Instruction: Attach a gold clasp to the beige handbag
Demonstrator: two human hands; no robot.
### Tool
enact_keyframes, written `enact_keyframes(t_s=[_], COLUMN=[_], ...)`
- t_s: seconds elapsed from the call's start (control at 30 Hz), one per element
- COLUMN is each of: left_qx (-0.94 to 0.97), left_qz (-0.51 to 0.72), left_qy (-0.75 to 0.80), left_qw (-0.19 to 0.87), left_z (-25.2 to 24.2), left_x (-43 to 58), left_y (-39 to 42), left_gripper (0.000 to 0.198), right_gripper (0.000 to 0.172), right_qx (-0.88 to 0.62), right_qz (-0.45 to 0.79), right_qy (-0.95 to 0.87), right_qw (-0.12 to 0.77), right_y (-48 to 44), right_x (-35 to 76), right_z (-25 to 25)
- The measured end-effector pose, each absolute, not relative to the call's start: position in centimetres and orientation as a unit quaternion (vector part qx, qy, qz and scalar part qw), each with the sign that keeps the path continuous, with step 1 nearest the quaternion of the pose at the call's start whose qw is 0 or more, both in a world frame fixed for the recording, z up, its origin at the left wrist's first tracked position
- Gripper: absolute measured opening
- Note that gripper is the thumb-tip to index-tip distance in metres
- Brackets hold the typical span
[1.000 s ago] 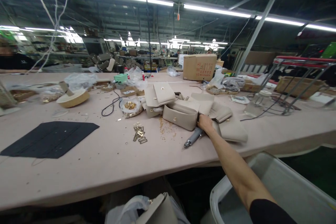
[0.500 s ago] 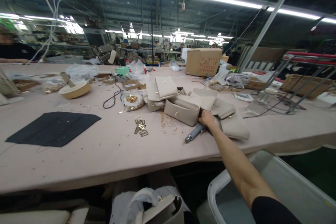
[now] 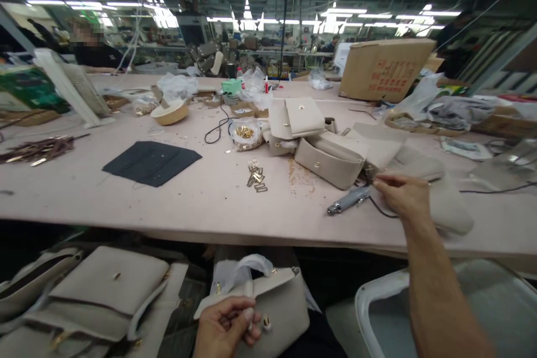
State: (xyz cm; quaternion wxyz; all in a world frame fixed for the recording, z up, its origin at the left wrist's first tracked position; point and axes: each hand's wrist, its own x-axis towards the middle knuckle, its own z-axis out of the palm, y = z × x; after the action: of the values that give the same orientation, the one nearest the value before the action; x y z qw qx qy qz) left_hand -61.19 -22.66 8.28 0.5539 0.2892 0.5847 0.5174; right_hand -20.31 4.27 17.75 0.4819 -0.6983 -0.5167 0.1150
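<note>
A beige handbag (image 3: 285, 305) with gold fittings rests at my lap, its handle partly wrapped in white. My left hand (image 3: 229, 324) is closed in front of it, thumb and fingers pinching a narrow pale strap. Over the table, my right hand (image 3: 403, 196) reaches to the side of a beige bag body (image 3: 331, 159). Its thumb and index finger are pinched together beside small dark pieces; what they hold is too small to make out. Just left of that hand lies a grey electric screwdriver (image 3: 348, 200) with a black cord.
Loose metal buckles (image 3: 257, 178) and scattered gold screws (image 3: 300, 174) lie mid-table. Behind them stands a bag of gold parts (image 3: 244, 133). A dark sheet (image 3: 153, 162) lies left. More handbags (image 3: 104, 279) sit below the table; a grey bin (image 3: 364, 302) stands lower right.
The view has turned right-to-left and downward, showing more of the left side. My left hand has come into view at the lap bag. My right hand has drawn back slightly from among the bags.
</note>
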Motion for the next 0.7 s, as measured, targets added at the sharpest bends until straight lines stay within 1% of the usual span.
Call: enact_keyframes(t_s=[0.03, 0.07, 0.1, 0.2, 0.3, 0.37, 0.53, 0.7], left_qx=[0.292, 0.295, 0.296, 0.286, 0.269, 0.256, 0.264, 0.298], left_qz=[0.52, 0.521, 0.519, 0.522, 0.536, 0.543, 0.542, 0.543], left_qy=[0.586, 0.587, 0.588, 0.588, 0.593, 0.606, 0.606, 0.599], left_qw=[0.549, 0.546, 0.545, 0.548, 0.537, 0.521, 0.519, 0.508], left_z=[8.0, 7.8, 7.6, 7.1, 6.4, 5.7, 4.2, 4.3], left_x=[-60.9, -60.6, -60.4, -59.7, -59.3, -59.2, -59.5, -59.6], left_y=[-22.3, -21.9, -21.5, -20.7, -20.5, -20.6, -21.0, -21.1], left_gripper=[0.052, 0.051, 0.052, 0.058, 0.056, 0.05, 0.033, 0.028], right_gripper=[0.042, 0.047, 0.048, 0.045, 0.045, 0.045, 0.048, 0.049], right_qx=[-0.654, -0.619, -0.593, -0.524, -0.484, -0.477, -0.496, -0.496], right_qz=[0.185, 0.248, 0.321, 0.526, 0.646, 0.679, 0.698, 0.702], right_qy=[-0.522, -0.524, -0.52, -0.481, -0.422, -0.397, -0.376, -0.402], right_qw=[0.515, 0.529, 0.524, 0.466, 0.413, 0.392, 0.355, 0.316], right_y=[2.2, 0.1, -2.1, -8.0, -12.1, -13.8, -15.2, -15.6], right_x=[-22.1, -24.2, -26.5, -33.4, -38.6, -40.8, -43.0, -43.8], right_z=[17.3, 16.6, 15.7, 12.2, 9.0, 7.6, 5.7, 4.4])
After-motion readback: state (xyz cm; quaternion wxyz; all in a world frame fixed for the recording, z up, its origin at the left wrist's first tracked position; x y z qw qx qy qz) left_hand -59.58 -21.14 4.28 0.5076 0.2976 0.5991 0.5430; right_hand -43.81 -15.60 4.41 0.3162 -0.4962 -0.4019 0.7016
